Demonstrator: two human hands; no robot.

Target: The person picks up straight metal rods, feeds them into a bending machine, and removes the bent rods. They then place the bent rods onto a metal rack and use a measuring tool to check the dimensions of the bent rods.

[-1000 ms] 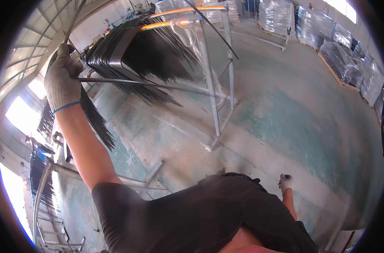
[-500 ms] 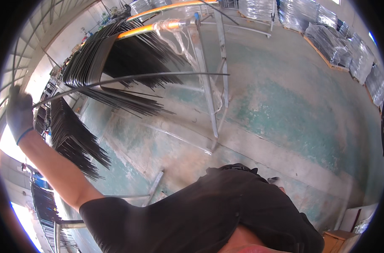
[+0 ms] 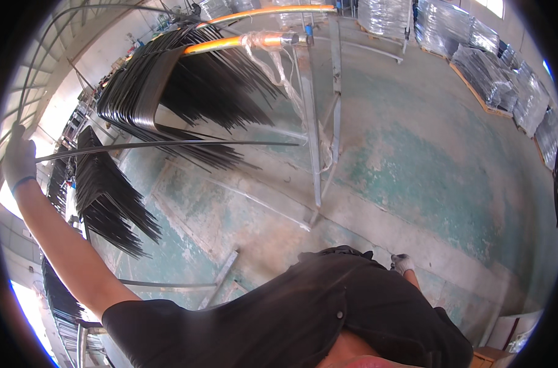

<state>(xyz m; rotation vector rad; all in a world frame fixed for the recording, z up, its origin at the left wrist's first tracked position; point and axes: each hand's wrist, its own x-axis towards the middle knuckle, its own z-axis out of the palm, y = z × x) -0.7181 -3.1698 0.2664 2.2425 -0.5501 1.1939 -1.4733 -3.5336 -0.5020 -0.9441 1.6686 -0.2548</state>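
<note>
Far out at the left, my raised left hand (image 3: 20, 161) in a pale glove is closed around a bent black metal rod (image 3: 168, 145). One leg of the rod reaches right across the view, and another part curves up from the hand toward the top. Beyond this leg, a dense row of similar bent black rods (image 3: 132, 101) hangs on an orange-wrapped bar (image 3: 217, 44) of a metal rack (image 3: 309, 122). My right hand (image 3: 403, 264), in a pale glove with dark fingers, is low beside my body, its fingers curled with nothing seen in them.
Another bunch of bent black rods (image 3: 110, 190) hangs at the left, below the first. A metal stand foot (image 3: 220, 279) rests on the worn green floor (image 3: 413, 178). Plastic-wrapped pallet loads (image 3: 484, 76) line the far right. A brown box (image 3: 488, 357) is at lower right.
My left hand has shifted slightly left, and the rod's leg has swung lower in the view. More of my right hand now shows beside my body.
</note>
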